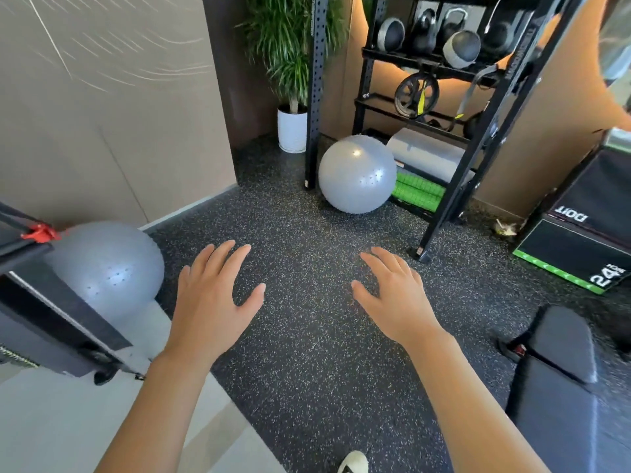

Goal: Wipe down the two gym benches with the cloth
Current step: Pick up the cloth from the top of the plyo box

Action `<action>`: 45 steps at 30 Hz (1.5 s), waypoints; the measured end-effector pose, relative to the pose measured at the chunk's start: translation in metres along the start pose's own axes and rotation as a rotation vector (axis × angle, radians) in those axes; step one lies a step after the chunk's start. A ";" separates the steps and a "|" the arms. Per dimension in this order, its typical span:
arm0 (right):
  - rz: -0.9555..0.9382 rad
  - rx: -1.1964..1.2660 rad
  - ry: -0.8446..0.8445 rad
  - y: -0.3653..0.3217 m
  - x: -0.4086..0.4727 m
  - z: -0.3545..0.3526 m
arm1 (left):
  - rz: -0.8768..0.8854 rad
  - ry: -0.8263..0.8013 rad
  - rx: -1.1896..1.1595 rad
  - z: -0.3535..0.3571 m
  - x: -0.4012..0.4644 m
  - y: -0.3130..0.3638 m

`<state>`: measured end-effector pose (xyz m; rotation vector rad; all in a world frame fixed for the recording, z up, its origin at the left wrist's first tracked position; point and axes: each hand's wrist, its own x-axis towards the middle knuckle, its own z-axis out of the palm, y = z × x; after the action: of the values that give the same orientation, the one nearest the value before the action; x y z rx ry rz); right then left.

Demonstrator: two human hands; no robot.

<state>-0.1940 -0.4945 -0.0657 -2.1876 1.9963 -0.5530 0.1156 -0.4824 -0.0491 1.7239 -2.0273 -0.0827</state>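
Only one bench point(560, 377) shows, black and padded, low to the right of the right hand point(396, 298); no cloth is in view. Both hands, the left hand point(211, 295) too, hover spread and empty over the floor point(307, 353). Likely risk: starting without the cloth, or tripping on the grey ball point(356, 174) ahead. Speckled rubber flooring; a rack point(444, 107) stands beyond.

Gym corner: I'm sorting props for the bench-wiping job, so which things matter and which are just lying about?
For the job: bench; left hand and right hand, both empty. No cloth visible.

Lying about: exercise balls, plant, rack, plyo box.
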 end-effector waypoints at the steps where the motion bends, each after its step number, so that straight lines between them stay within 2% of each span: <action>1: 0.014 0.005 0.006 0.013 0.009 -0.003 | 0.012 -0.003 0.001 0.007 0.015 0.010; 12: 0.232 0.047 0.120 0.183 0.084 -0.065 | 0.215 -0.102 -0.001 0.093 0.178 0.159; 20: 0.380 -0.002 0.166 0.266 0.096 -0.098 | 0.391 -0.137 -0.091 0.149 0.257 0.247; 30: 0.478 -0.048 0.195 0.305 0.155 -0.091 | 0.517 -0.171 -0.175 0.198 0.349 0.273; 45: 0.683 -0.109 0.304 0.355 0.338 -0.092 | 0.690 -0.264 -0.247 0.280 0.582 0.290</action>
<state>-0.5387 -0.8540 -0.0387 -1.3620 2.7787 -0.7013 -0.3152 -1.0432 -0.0149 0.8363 -2.5656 -0.3280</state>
